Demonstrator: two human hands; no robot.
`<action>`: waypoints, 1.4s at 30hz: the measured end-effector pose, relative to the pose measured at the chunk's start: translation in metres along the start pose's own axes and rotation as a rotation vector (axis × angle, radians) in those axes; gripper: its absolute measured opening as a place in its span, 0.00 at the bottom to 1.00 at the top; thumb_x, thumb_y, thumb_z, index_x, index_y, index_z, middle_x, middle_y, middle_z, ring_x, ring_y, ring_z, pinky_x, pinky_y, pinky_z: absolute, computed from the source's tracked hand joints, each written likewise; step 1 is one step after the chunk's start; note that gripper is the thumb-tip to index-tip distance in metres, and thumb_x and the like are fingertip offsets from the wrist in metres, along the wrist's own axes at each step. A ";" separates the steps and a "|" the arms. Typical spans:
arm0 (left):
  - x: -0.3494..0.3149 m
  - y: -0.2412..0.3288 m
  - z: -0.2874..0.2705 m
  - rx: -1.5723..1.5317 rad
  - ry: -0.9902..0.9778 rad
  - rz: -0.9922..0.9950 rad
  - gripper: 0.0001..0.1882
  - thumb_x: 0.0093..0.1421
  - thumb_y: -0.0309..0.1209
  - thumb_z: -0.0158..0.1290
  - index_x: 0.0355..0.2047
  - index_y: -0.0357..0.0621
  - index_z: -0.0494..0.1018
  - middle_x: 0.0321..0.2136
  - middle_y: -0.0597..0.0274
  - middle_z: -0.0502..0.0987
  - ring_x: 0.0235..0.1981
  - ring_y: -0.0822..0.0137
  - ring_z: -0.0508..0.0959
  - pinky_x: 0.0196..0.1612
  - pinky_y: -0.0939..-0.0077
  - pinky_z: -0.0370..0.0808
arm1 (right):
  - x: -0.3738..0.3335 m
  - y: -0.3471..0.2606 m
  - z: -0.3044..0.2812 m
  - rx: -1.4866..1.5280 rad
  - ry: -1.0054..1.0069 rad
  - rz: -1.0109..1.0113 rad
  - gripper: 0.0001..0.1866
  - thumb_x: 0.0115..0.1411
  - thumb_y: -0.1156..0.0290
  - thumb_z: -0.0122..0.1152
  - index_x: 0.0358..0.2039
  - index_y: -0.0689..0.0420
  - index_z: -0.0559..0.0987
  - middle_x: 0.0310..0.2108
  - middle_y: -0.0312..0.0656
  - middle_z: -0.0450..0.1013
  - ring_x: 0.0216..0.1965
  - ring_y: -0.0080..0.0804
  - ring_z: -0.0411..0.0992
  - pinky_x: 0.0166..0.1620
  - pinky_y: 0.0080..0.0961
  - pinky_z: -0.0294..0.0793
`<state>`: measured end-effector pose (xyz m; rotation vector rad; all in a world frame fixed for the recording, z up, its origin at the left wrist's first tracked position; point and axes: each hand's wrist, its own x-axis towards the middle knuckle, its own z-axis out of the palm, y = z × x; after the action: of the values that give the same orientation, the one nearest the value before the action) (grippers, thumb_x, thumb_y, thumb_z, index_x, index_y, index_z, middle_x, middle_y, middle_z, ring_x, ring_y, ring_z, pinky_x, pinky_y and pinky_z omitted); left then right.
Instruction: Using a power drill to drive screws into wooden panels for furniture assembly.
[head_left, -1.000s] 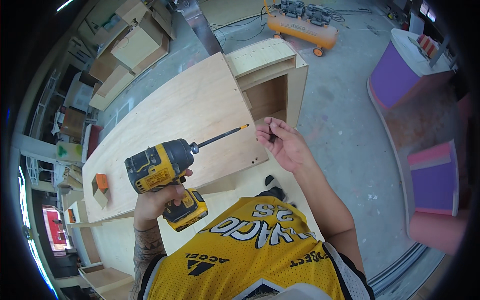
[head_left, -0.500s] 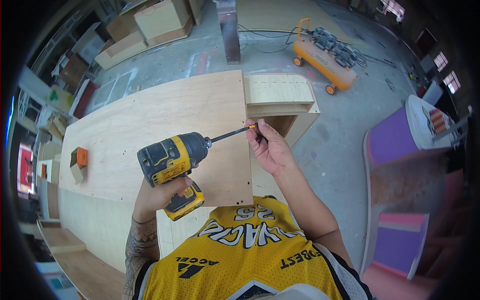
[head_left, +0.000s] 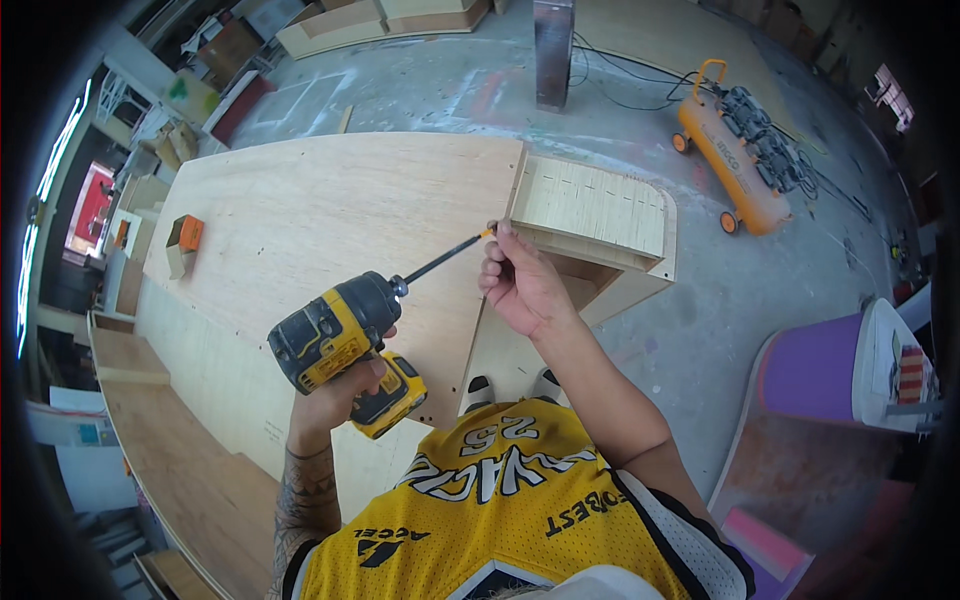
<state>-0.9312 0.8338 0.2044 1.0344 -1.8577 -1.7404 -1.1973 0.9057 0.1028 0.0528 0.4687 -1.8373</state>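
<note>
My left hand (head_left: 335, 398) is wrapped round the grip of a yellow and black cordless impact driver (head_left: 335, 330). A long dark bit (head_left: 445, 259) with a yellow band near its tip points up and to the right. At that tip, the thumb and fingers of my right hand (head_left: 525, 285) are pinched together. Whatever sits between them is too small to make out. Both hands are above a large plywood panel (head_left: 330, 215), close to its right edge. A lighter wooden box frame (head_left: 595, 205) with a rounded corner and an opening adjoins that edge.
On the panel's far left stands an open orange cardboard box (head_left: 187, 240). An orange air compressor (head_left: 735, 165) with hoses is on the concrete floor at the upper right, near a metal post (head_left: 553, 55). A purple and white curved piece (head_left: 810, 365) stands at right.
The view has shifted, so the panel and compressor appear farther right and my feet now show. The driver's bit tilts more steeply upward, with my right fingers still at its tip.
</note>
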 end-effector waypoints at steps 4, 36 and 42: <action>0.006 -0.012 0.017 -0.017 0.082 0.077 0.23 0.54 0.19 0.57 0.52 0.39 0.79 0.44 0.58 0.83 0.26 0.75 0.77 0.34 0.77 0.77 | 0.016 -0.013 0.007 -0.109 -0.064 -0.029 0.13 0.72 0.56 0.62 0.44 0.53 0.79 0.23 0.24 0.61 0.21 0.14 0.57 0.25 0.17 0.56; 0.049 -0.072 -0.047 -0.029 0.218 0.453 0.23 0.57 0.19 0.53 0.55 0.32 0.74 0.44 0.55 0.82 0.25 0.75 0.75 0.35 0.77 0.76 | 0.083 0.029 -0.091 -1.000 0.299 -0.644 0.35 0.69 0.62 0.63 0.70 0.69 0.65 0.28 0.34 0.66 0.31 0.22 0.63 0.37 0.22 0.67; 0.072 -0.061 -0.045 0.021 0.241 0.408 0.24 0.56 0.20 0.55 0.55 0.33 0.74 0.42 0.56 0.82 0.25 0.75 0.75 0.34 0.78 0.75 | 0.078 0.035 -0.090 -0.905 0.225 -0.550 0.36 0.70 0.65 0.63 0.72 0.68 0.62 0.27 0.27 0.58 0.30 0.17 0.57 0.34 0.18 0.63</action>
<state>-0.9309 0.7537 0.1381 0.7647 -1.7844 -1.3041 -1.2071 0.8575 -0.0112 -0.5361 1.5522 -1.9768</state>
